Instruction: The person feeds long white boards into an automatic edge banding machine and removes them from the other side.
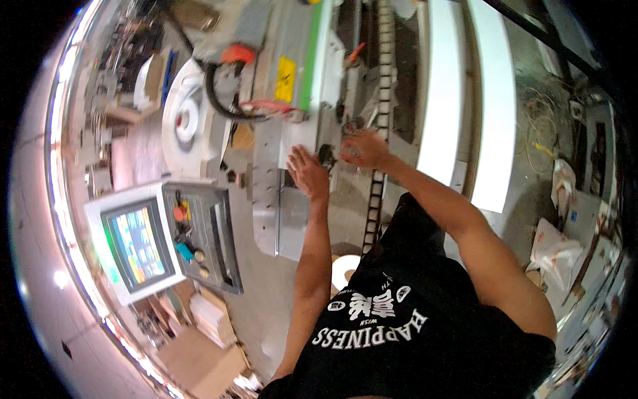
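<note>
My left hand lies on the grey metal bed of a machine, palm down with the fingers stretched forward. Just right of its fingertips sits a small dark fitting. My right hand reaches in beside the chain conveyor, its fingers curled around or against a part at the machine's side. What those fingers hold, if anything, is too small and blurred to make out. Ahead of my left hand, a red-handled piece crosses the bed near a yellow label.
Left of the machine stands a control panel with a lit screen and a row of buttons. A white round reel unit is beyond it. Long white boards lie at the right. Cardboard boxes and a plastic bag rest lower down.
</note>
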`<state>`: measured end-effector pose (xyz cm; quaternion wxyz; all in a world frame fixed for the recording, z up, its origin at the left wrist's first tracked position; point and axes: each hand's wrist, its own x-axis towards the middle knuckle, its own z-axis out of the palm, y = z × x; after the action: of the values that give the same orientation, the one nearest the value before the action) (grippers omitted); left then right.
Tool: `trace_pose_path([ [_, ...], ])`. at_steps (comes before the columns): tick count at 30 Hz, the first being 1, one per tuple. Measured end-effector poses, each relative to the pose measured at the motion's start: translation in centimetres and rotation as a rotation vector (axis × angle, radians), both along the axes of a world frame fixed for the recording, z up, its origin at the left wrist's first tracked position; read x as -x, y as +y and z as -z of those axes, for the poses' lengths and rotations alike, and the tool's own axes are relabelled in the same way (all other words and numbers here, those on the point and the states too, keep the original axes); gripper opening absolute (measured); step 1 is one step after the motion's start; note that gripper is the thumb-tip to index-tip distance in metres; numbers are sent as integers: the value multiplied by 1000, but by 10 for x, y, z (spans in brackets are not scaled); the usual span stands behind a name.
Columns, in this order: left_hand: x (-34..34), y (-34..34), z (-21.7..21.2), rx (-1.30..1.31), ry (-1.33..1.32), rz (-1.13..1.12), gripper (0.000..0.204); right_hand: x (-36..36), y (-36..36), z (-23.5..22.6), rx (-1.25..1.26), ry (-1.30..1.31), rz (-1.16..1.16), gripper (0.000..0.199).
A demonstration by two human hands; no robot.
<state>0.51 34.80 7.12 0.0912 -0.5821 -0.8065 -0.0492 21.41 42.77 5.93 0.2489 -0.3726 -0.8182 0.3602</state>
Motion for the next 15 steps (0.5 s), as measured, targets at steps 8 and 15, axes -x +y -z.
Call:
trace_pose_path([
  [8,2,-24,-16,60,-204,77,64,-122,-64,8,-105,33,1213,86],
  [15,3,-120,9,131,-95,132,79,-173,-133,72,983,-266,1393,126],
])
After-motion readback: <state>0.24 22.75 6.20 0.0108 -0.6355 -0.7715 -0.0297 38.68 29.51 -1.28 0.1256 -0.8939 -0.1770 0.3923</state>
